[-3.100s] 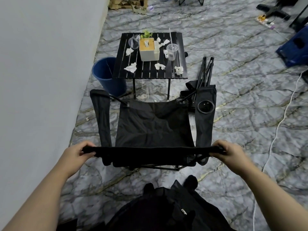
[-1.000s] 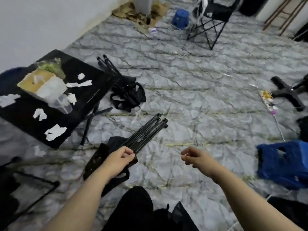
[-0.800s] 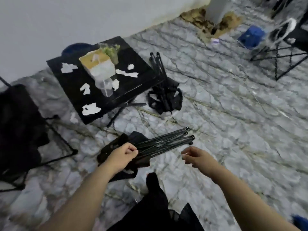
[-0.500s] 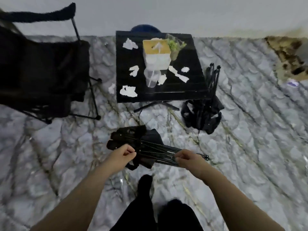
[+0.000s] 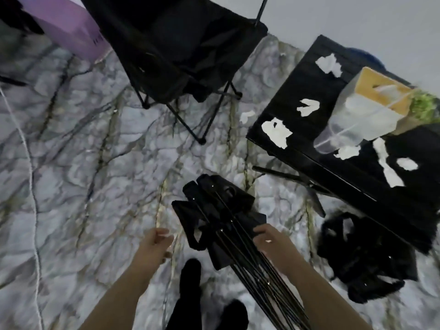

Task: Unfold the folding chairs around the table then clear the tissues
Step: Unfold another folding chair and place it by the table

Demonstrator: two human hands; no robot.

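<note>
Two hands meet at one folded chair: the right hand is wrapped round its bundled black rods, while the left hand hangs just beside the fabric end, fingers loosely curled with nothing in them. The bundle points away from the person, fabric end foremost, with the rods running back past the right forearm. To open it well, the left hand probably needs to take an opposite rod or a corner of the seat cloth, so both can pull apart evenly. Tugging from one side alone would likely twist the frame or snag the straps. The feet should come down on bare floor, near the table but apart from its legs. An open chair already stands to the table's left, and a second folded chair lies on the floor by its near edge. Crumpled tissues lie scattered on the table around a tissue box, not yet cleared
</note>
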